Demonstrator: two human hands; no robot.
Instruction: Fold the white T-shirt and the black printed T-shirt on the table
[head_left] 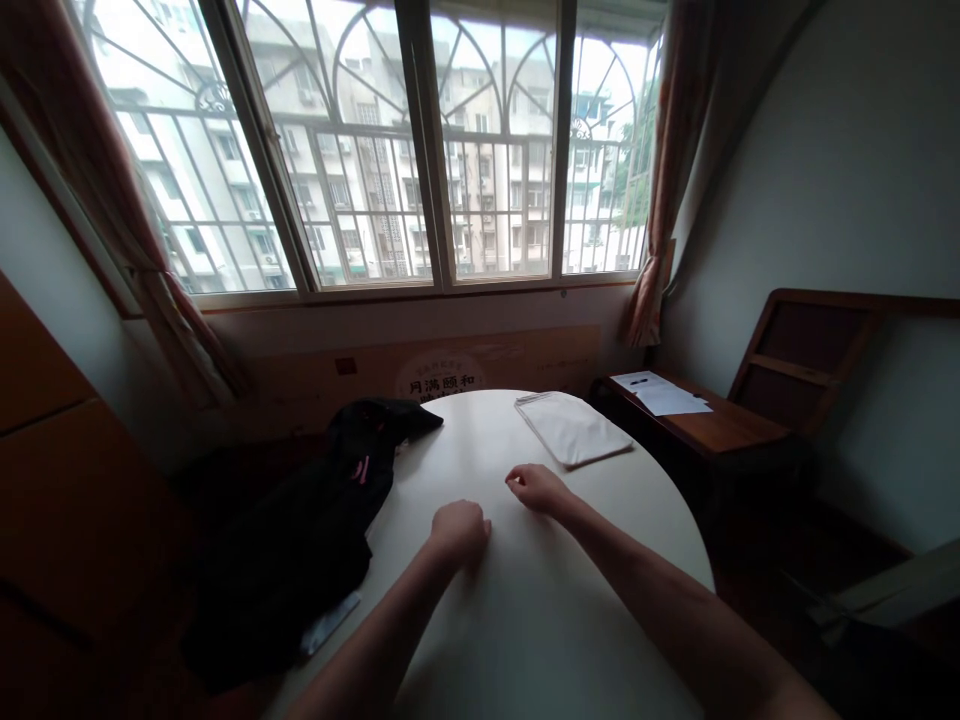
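Note:
My left hand (460,530) rests in a loose fist over the middle of the white round table (525,620). Nothing sticks out of it, though the palm side is turned away. My right hand (536,487) is a little farther forward and to the right, its fingers curled in toward the thumb with nothing seen between them. Beyond the right hand lies a flat white folded cloth or bag (577,430). To the left of my left hand, a black garment (300,540) with a small pink mark drapes over the table's edge.
A small pale packet (330,622) lies by the garment at the left edge. At the right, a wooden bench or chair (731,420) carries white papers (664,395) and a pen. A barred window (360,150) with curtains (660,200) is ahead, above a printed panel (525,360).

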